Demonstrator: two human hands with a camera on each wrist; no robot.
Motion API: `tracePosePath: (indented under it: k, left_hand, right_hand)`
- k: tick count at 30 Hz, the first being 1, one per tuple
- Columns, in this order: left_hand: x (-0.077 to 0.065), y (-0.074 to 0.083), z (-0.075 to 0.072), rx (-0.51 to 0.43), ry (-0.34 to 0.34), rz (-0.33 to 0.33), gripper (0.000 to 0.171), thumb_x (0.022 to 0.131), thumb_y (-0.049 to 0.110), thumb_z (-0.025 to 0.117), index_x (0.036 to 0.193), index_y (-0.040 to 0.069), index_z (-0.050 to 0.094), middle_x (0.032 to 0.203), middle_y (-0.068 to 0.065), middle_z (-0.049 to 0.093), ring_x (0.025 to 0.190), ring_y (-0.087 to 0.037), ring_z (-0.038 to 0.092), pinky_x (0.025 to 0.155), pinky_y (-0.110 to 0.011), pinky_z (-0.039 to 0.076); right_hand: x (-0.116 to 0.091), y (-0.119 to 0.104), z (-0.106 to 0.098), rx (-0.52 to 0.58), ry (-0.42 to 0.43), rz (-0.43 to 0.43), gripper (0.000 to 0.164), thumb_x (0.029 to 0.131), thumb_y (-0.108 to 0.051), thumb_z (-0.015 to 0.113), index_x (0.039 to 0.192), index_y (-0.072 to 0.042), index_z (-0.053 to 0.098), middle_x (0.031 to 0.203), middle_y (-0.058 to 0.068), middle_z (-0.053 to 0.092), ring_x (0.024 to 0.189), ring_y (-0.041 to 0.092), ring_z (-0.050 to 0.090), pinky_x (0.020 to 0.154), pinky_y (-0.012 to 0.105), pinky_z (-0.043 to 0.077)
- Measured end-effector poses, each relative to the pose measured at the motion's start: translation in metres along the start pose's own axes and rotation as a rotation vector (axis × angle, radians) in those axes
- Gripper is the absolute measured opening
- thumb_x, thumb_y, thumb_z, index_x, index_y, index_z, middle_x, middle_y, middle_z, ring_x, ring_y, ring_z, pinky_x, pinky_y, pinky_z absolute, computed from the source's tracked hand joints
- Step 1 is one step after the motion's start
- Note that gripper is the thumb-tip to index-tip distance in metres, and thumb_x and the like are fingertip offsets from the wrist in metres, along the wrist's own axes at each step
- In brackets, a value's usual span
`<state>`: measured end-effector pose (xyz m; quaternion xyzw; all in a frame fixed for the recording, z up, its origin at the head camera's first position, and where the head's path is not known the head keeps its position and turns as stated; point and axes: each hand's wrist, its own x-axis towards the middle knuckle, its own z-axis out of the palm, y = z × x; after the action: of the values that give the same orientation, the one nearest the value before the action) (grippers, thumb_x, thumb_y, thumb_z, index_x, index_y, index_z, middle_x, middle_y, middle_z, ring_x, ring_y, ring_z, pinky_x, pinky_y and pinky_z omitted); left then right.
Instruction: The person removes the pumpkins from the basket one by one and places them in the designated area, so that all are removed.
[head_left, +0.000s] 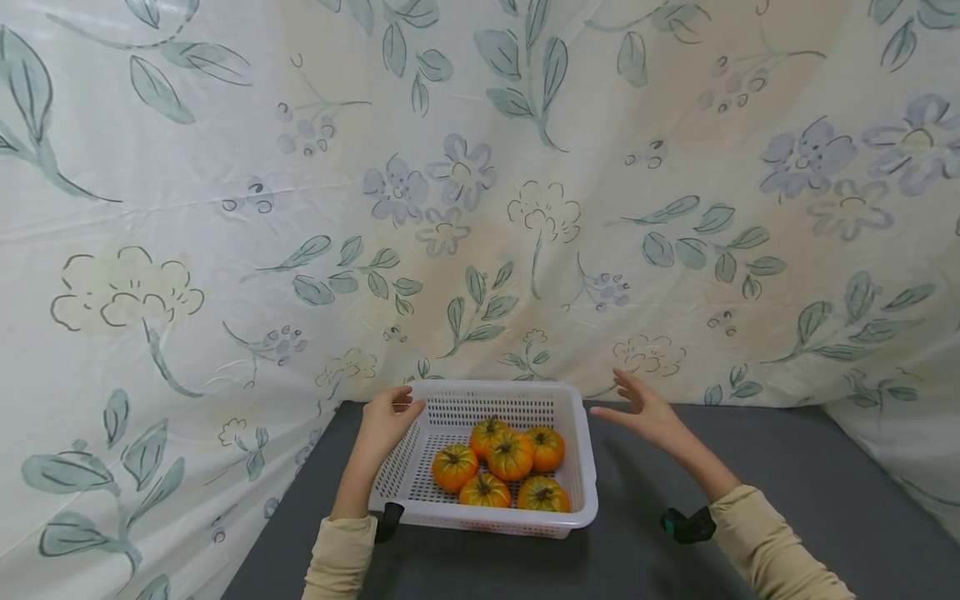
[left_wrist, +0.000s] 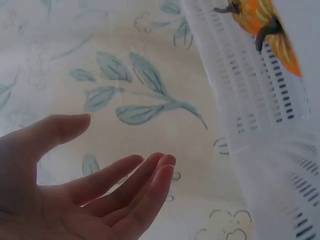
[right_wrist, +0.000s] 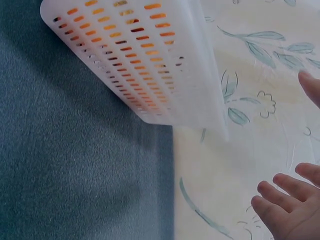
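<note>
We count six orange pumpkins (head_left: 510, 456) in one white basket (head_left: 586, 467) on the dark bench (head_left: 750, 467), with left grip (head_left: 388, 419) and right grip (head_left: 647, 414) both loose-fingered, grasping nothing, near the basket's opposite sides, the left apparently just clear of it.

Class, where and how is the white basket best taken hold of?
The white basket is likely best gripped by its rim, one hand coming from each side: it is wide, its raised sides end in a graspable edge, and the left hand and right hand flank it.
</note>
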<state>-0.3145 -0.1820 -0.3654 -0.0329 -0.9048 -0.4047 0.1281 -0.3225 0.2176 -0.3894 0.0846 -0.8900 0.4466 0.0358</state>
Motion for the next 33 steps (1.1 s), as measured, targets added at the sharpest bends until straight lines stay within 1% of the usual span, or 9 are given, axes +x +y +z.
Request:
tracePosePath:
  k: [8, 11, 15, 19, 22, 24, 29, 31, 33]
  left_hand:
    - [-0.005, -0.012, -0.017, 0.040, 0.027, -0.033, 0.046, 0.093, 0.020, 0.063, 0.131, -0.004, 0.057, 0.125, -0.027, 0.063, 0.115, -0.043, 0.062, 0.095, -0.051, 0.051]
    - [-0.007, -0.018, -0.022, 0.038, 0.040, -0.069, 0.045, 0.093, 0.020, 0.064, 0.131, -0.003, 0.058, 0.126, -0.026, 0.063, 0.116, -0.041, 0.061, 0.096, -0.051, 0.050]
    - [-0.011, -0.027, -0.028, 0.026, 0.052, -0.117, 0.045, 0.093, 0.018, 0.063, 0.131, -0.005, 0.056, 0.124, -0.027, 0.063, 0.116, -0.041, 0.060, 0.096, -0.053, 0.049]
    - [-0.016, -0.036, -0.032, 0.005, 0.060, -0.160, 0.045, 0.094, 0.017, 0.062, 0.130, -0.008, 0.055, 0.122, -0.030, 0.062, 0.114, -0.043, 0.059, 0.095, -0.053, 0.048]
    - [-0.017, -0.042, -0.035, -0.001, 0.064, -0.183, 0.044, 0.093, 0.017, 0.062, 0.128, -0.009, 0.056, 0.120, -0.030, 0.062, 0.111, -0.042, 0.061, 0.092, -0.051, 0.050]
    - [-0.018, -0.047, -0.036, -0.005, 0.068, -0.205, 0.043, 0.093, 0.017, 0.062, 0.127, -0.008, 0.058, 0.118, -0.029, 0.063, 0.106, -0.040, 0.063, 0.087, -0.046, 0.054]
    - [-0.020, -0.058, -0.036, -0.029, 0.068, -0.233, 0.042, 0.094, 0.018, 0.061, 0.126, -0.008, 0.058, 0.123, -0.032, 0.060, 0.106, -0.042, 0.063, 0.079, -0.039, 0.057]
    - [-0.022, -0.062, -0.036, -0.034, 0.069, -0.231, 0.041, 0.094, 0.017, 0.060, 0.125, -0.010, 0.058, 0.124, -0.033, 0.059, 0.108, -0.044, 0.062, 0.078, -0.041, 0.058]
    - [-0.022, -0.065, -0.036, -0.036, 0.073, -0.240, 0.040, 0.094, 0.017, 0.060, 0.124, -0.010, 0.059, 0.123, -0.033, 0.060, 0.106, -0.044, 0.064, 0.075, -0.040, 0.058]
  right_hand:
    - [0.000, -0.005, 0.006, -0.005, -0.020, -0.024, 0.098, 0.085, -0.042, 0.073, 0.155, -0.004, 0.015, 0.159, 0.027, 0.021, 0.143, 0.048, 0.027, 0.110, 0.062, 0.030]
    - [0.001, -0.005, 0.008, -0.011, -0.033, -0.040, 0.097, 0.085, -0.042, 0.072, 0.155, -0.005, 0.016, 0.159, 0.026, 0.022, 0.143, 0.048, 0.027, 0.109, 0.064, 0.030]
    - [0.002, -0.007, 0.011, -0.016, -0.047, -0.074, 0.096, 0.085, -0.043, 0.072, 0.155, -0.005, 0.018, 0.158, 0.026, 0.023, 0.143, 0.048, 0.027, 0.108, 0.066, 0.031]
    - [0.003, -0.010, 0.014, -0.032, -0.056, -0.091, 0.093, 0.085, -0.044, 0.072, 0.154, -0.006, 0.023, 0.158, 0.024, 0.026, 0.143, 0.047, 0.029, 0.105, 0.065, 0.035]
    - [0.003, -0.014, 0.016, -0.047, -0.068, -0.095, 0.090, 0.085, -0.044, 0.072, 0.153, -0.007, 0.026, 0.158, 0.023, 0.027, 0.142, 0.047, 0.030, 0.104, 0.064, 0.038]
    - [0.004, -0.017, 0.017, -0.048, -0.077, -0.092, 0.090, 0.085, -0.045, 0.072, 0.153, -0.007, 0.028, 0.158, 0.023, 0.028, 0.142, 0.047, 0.030, 0.103, 0.063, 0.039]
    - [0.006, -0.021, 0.020, -0.048, -0.089, -0.106, 0.089, 0.084, -0.044, 0.073, 0.152, -0.007, 0.030, 0.157, 0.022, 0.030, 0.141, 0.047, 0.033, 0.104, 0.063, 0.039]
    - [0.006, -0.024, 0.021, -0.053, -0.092, -0.117, 0.088, 0.084, -0.044, 0.073, 0.152, -0.007, 0.031, 0.157, 0.022, 0.031, 0.140, 0.047, 0.034, 0.104, 0.062, 0.038]
    - [0.007, -0.026, 0.022, -0.052, -0.100, -0.121, 0.088, 0.084, -0.045, 0.074, 0.151, -0.007, 0.032, 0.156, 0.021, 0.032, 0.140, 0.047, 0.035, 0.105, 0.062, 0.038]
